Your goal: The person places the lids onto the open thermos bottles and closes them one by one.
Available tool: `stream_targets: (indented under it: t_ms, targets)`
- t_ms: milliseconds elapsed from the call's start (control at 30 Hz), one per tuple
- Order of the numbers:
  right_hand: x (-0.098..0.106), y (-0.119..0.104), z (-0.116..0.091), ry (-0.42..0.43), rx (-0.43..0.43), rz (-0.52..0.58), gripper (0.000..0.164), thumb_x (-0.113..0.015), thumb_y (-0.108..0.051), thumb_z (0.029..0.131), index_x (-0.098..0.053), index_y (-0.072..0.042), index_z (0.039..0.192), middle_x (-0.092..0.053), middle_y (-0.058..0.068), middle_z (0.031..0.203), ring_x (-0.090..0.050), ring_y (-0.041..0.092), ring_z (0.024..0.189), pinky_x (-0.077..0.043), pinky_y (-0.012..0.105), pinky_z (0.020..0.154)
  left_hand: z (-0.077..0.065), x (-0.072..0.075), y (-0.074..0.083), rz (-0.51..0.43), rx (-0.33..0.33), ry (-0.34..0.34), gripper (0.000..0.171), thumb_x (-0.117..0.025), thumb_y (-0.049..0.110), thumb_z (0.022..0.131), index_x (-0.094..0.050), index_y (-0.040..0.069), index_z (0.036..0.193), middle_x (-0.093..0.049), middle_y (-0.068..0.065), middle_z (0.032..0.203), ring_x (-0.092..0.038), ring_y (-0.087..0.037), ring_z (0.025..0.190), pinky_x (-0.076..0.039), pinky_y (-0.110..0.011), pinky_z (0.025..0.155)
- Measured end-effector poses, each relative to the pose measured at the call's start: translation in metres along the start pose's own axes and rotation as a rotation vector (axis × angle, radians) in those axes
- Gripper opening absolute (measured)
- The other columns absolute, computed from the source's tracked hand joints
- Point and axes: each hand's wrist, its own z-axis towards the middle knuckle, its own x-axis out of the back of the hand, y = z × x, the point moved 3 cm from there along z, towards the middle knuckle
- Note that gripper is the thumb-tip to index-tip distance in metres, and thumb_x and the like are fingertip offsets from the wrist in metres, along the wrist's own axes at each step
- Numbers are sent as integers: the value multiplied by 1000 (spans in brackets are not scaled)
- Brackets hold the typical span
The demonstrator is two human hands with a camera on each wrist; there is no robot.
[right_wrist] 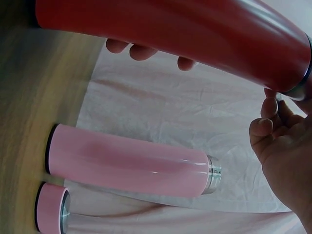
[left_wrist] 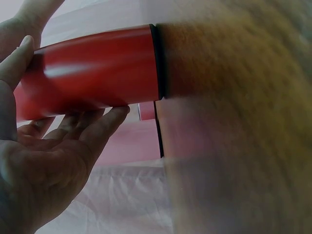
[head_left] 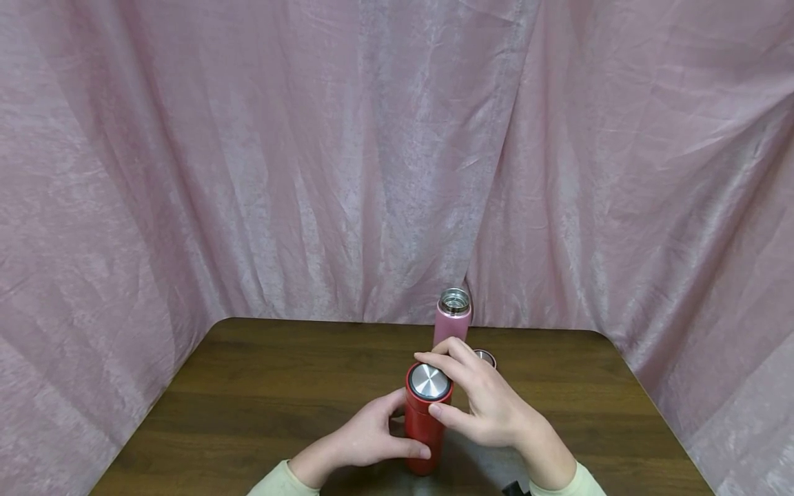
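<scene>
A red thermos with a silver-topped lid stands upright near the table's front. My left hand grips its body, thumb on the near side; in the left wrist view the other fingers lie along its far side. From the right, my right hand holds the lid at its rim between thumb and fingers. Behind that hand stands a pink thermos, its steel mouth uncovered. Its pink cap sits on the table beside it, mostly covered by my right hand in the head view.
The dark wooden table has rounded back corners. Pink velvet curtains hang close behind it and along both sides. A small black object shows by the right wrist at the bottom edge.
</scene>
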Motion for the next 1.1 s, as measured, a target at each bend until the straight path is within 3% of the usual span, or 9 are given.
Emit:
stream_targets:
  t_ms: [233, 867, 1100]
  targets:
    - [1, -1, 1, 25, -1, -27, 52, -77, -36, 102, -66, -16, 149, -62, -5, 128, -61, 12, 115, -53, 30, 94, 0, 0, 0, -2, -6, -5, 64, -95, 26, 91, -64, 32, 146, -73, 10, 135, -70, -13, 125, -59, -32, 106]
    - [0, 2, 2, 65, -96, -56, 63, -91, -57, 90, -70, -16, 132, -64, -12, 116, -62, 5, 103, -51, 22, 86, 0, 0, 0, 0, -3, 2, 64, -97, 26, 89, -65, 31, 145, -73, 10, 135, -70, -13, 127, -59, -32, 105]
    - [1, 1, 1, 49, -117, -79, 65, -89, -57, 91, -68, -18, 139, -64, -13, 119, -62, 5, 105, -53, 27, 83, 0, 0, 1, 16, -5, 3, 65, -96, 27, 89, -65, 32, 146, -73, 11, 136, -69, -13, 128, -58, -32, 106]
